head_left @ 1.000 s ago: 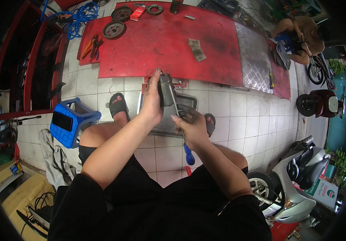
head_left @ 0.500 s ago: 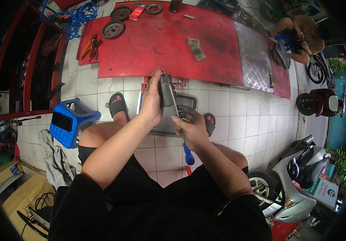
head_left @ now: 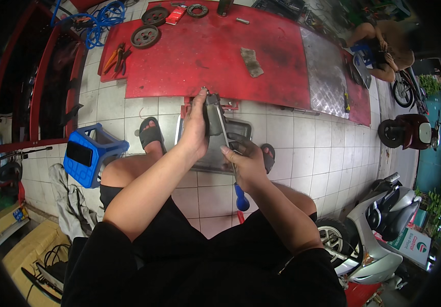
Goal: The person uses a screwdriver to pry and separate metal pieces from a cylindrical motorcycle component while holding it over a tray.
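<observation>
Gripped in my left hand (head_left: 195, 128), a dark grey metal part (head_left: 213, 118) stands upright over the gap between my knees. My fingers wrap its left side and the thumb lies along its upper end. My right hand (head_left: 248, 163) is closed round the shaft of a screwdriver (head_left: 241, 198), its blue handle hanging below the palm. The shaft runs up along the part's right side; whether its tip touches the part is hard to make out. Below both hands, a metal tray (head_left: 241, 130) rests on the tiled floor between my feet.
Ahead is a low red workbench (head_left: 195, 66) bearing a grey rag (head_left: 251, 62), round metal discs (head_left: 145, 37) and pliers (head_left: 119, 60). At left stands a blue stool (head_left: 85, 156) with a phone on it. A silver scooter (head_left: 374, 235) is to the right; another person (head_left: 384, 48) sits far right.
Almost nothing differs. Both hands keep their holds on the part and the screwdriver, with only a very slight shift of the right hand.
</observation>
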Motion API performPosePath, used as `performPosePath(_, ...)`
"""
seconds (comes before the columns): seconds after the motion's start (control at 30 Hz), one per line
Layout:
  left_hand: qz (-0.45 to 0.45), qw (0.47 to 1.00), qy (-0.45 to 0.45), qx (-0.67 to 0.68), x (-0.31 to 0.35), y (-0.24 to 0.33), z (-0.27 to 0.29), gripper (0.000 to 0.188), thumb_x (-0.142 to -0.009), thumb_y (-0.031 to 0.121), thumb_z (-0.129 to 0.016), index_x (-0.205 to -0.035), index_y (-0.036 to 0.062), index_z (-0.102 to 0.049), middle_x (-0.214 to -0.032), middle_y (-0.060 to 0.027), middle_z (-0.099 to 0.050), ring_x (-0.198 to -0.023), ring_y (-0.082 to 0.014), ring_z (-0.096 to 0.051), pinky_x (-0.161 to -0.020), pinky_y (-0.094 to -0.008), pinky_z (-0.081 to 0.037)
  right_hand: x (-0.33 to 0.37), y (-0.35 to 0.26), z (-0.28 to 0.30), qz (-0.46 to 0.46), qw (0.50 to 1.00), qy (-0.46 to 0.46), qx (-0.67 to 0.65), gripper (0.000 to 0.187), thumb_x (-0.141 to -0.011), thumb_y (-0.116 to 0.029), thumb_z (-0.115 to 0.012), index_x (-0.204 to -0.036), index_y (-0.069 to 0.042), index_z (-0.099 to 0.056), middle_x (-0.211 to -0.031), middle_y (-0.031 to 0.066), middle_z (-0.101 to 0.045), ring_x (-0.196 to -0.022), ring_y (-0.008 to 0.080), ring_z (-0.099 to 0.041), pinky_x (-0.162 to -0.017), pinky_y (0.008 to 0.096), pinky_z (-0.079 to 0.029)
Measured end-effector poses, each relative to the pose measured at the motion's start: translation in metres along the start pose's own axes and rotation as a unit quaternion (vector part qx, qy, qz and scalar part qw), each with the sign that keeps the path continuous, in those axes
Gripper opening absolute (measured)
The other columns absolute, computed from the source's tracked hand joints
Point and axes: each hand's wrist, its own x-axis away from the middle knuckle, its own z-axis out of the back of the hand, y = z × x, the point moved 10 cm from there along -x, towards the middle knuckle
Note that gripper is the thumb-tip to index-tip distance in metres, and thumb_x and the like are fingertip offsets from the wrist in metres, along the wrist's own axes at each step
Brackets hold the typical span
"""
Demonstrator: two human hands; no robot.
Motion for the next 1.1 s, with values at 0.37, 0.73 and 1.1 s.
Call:
performPosePath(0.37, 0.004, 1.000, 0.002, 0.001, 0.001, 0.001, -0.002, 0.050, -0.095, 0.058, -0.056, -0.113, 0.0112, -0.058, -0.090, -0.0054, -0.059, -0.082, -0.0211, -0.059, -0.077, -0.0365, -0.050, 0.002, -0.011, 0.005, 0.036, 0.999, 0.013, 0.005, 0.032, -0.099, -0.011, -0.063, -0.126, 0.005, -0.057, -0.093, 0.0067, -0.060, -0.074, 0.0147, -0.057, -0.067, 0.0344, -0.058)
performPosePath(0.73, 0.022, 1.000, -0.013, -0.009, 0.006, 0.000, -0.010, 0.050, -0.094, 0.059, -0.057, -0.111, 0.0119, -0.059, -0.090, -0.0057, -0.062, -0.083, -0.0211, -0.060, -0.079, -0.0373, -0.051, 0.002, -0.008, 0.008, 0.051, 0.998, 0.022, 0.021, 0.022, -0.094, -0.006, -0.068, -0.109, 0.007, -0.060, -0.088, 0.0090, -0.060, -0.062, 0.0147, -0.053, -0.055, 0.0309, -0.047)
performPosePath(1.1, 0.047, 0.998, -0.040, -0.012, 0.016, -0.001, -0.016, 0.056, -0.093, 0.063, -0.053, -0.113, 0.0116, -0.061, -0.096, -0.0073, -0.064, -0.088, -0.0225, -0.063, -0.084, -0.0381, -0.051, 0.009, 0.008, -0.002, -0.089, 0.987, -0.060, -0.117, 0.012, -0.096, -0.008, -0.065, -0.102, -0.001, -0.058, -0.083, 0.0058, -0.057, -0.055, 0.0100, -0.043, -0.045, 0.0236, -0.030)
